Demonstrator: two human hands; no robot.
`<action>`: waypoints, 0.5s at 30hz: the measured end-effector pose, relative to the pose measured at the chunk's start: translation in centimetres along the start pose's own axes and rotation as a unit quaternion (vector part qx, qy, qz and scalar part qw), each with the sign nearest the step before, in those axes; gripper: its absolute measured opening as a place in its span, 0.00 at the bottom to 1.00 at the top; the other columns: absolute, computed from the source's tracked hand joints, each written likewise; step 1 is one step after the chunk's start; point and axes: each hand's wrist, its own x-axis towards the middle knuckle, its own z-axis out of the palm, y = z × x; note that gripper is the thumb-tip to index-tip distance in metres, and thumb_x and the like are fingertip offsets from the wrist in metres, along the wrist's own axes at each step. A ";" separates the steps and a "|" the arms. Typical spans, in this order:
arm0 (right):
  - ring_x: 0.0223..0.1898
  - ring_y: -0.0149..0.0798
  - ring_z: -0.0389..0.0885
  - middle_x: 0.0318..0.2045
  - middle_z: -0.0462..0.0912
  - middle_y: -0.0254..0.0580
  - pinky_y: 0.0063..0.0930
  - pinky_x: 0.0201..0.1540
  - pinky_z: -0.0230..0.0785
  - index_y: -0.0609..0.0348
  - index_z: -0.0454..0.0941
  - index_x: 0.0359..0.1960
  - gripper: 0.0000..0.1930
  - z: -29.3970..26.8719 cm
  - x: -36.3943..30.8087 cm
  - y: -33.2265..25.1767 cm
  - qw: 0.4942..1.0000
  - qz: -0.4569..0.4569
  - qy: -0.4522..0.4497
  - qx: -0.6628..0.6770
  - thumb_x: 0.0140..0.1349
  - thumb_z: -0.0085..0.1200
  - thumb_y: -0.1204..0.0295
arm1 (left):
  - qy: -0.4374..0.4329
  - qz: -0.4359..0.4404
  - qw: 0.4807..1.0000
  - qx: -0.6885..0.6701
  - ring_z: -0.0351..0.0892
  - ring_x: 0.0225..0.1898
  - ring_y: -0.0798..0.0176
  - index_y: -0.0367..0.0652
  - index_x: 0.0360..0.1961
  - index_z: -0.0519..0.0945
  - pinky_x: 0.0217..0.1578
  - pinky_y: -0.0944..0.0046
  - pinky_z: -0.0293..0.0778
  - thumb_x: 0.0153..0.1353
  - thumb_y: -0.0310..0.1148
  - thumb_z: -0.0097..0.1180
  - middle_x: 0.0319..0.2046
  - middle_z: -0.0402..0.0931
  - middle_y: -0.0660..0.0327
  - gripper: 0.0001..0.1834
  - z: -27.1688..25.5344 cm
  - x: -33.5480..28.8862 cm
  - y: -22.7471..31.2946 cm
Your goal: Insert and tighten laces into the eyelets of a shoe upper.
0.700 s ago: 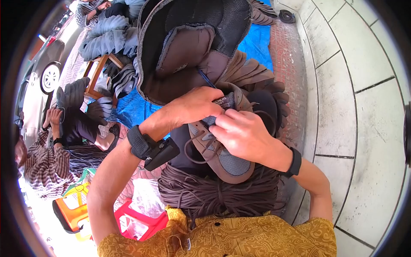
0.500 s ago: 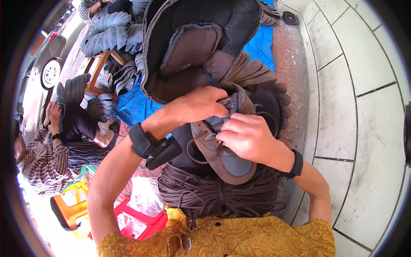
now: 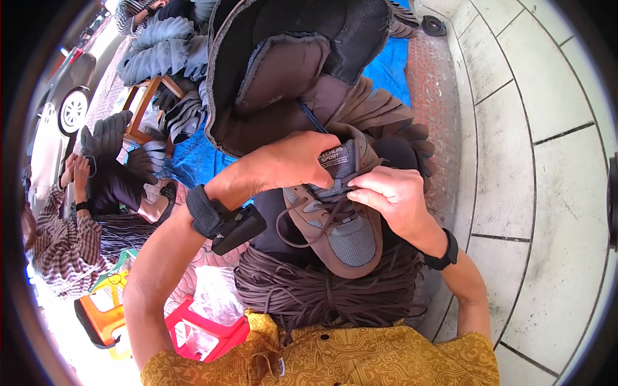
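A brown and grey sports shoe [image 3: 351,241] rests over my lap, its toe pointing toward me. My left hand [image 3: 293,157] grips it from the left at the tongue, with the thumb bent over the tongue's edge. Thumb and index finger of my right hand [image 3: 396,196] pinch a brown shoelace [image 3: 349,192] beside the eyelets on the right. Part of the lace hangs in a loose loop at the shoe's left side. A thick bundle of brown shoelaces [image 3: 322,289] lies across my lap, just below the toe.
Beyond my hands stands a large dark padded piece [image 3: 283,71]; brown shoe parts [image 3: 380,112] fan out beside it. At left are a red plastic stool [image 3: 206,331], a wooden stand [image 3: 147,109] and a seated person [image 3: 67,238] handling grey parts. A pale tiled surface [image 3: 508,186] runs along the right.
My right hand has moved up and to the right along the lacing, its fingers now by the right eyelets. The left hand has shifted slightly left, baring more of the tongue.
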 end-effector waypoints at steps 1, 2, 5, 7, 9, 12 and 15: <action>0.21 0.41 0.77 0.20 0.78 0.42 0.27 0.24 0.68 0.61 0.79 0.25 0.07 -0.1 0.0 0.0 1.000 -0.004 0.002 -0.023 0.45 0.60 0.72 | 0.001 0.003 1.000 -0.002 0.72 0.33 0.59 0.33 0.38 0.72 0.37 0.62 0.67 0.40 0.28 0.57 0.30 0.73 0.51 0.20 0.1 0.1 -0.2; 0.21 0.41 0.77 0.20 0.78 0.42 0.27 0.24 0.68 0.61 0.79 0.25 0.07 -0.1 -0.1 0.0 1.000 -0.003 0.002 -0.023 0.45 0.60 0.72 | 0.002 0.006 1.000 -0.004 0.72 0.33 0.58 0.34 0.37 0.71 0.37 0.62 0.67 0.40 0.29 0.57 0.30 0.73 0.50 0.20 0.1 0.1 -0.4; 0.21 0.40 0.77 0.20 0.77 0.42 0.27 0.24 0.68 0.60 0.79 0.25 0.07 0.0 -0.3 0.2 0.999 0.030 0.027 0.032 0.45 0.60 0.71 | 0.001 0.000 1.000 0.018 0.73 0.34 0.57 0.34 0.37 0.71 0.36 0.62 0.67 0.40 0.29 0.58 0.30 0.73 0.50 0.20 0.2 0.2 -0.2; 0.21 0.40 0.77 0.20 0.78 0.43 0.27 0.24 0.68 0.60 0.79 0.25 0.06 0.1 0.0 0.4 1.000 0.010 0.013 -0.003 0.45 0.60 0.71 | 0.003 -0.005 1.000 0.027 0.73 0.34 0.57 0.34 0.38 0.71 0.36 0.61 0.67 0.40 0.29 0.58 0.30 0.74 0.50 0.20 0.1 0.1 0.2; 0.21 0.40 0.77 0.19 0.77 0.42 0.27 0.23 0.68 0.59 0.79 0.25 0.07 0.0 -0.2 0.4 1.000 -0.001 0.020 -0.023 0.44 0.60 0.72 | 0.006 -0.011 0.999 0.036 0.74 0.34 0.56 0.34 0.38 0.71 0.36 0.61 0.67 0.40 0.28 0.58 0.30 0.74 0.50 0.21 0.2 0.0 0.4; 0.20 0.39 0.75 0.17 0.73 0.39 0.28 0.22 0.67 0.59 0.78 0.25 0.07 0.0 -0.1 0.2 0.994 -0.044 0.024 -0.096 0.42 0.60 0.73 | 0.022 0.002 1.000 0.021 0.75 0.33 0.53 0.33 0.36 0.72 0.35 0.60 0.68 0.39 0.27 0.58 0.29 0.75 0.49 0.19 0.4 -0.1 0.1; 0.19 0.38 0.73 0.16 0.69 0.37 0.29 0.20 0.65 0.58 0.76 0.23 0.08 0.4 -0.3 0.1 0.984 -0.079 0.035 -0.154 0.39 0.61 0.74 | 0.035 0.029 0.999 0.016 0.75 0.33 0.52 0.33 0.36 0.72 0.35 0.59 0.68 0.39 0.27 0.57 0.29 0.75 0.49 0.19 0.4 -0.1 -0.3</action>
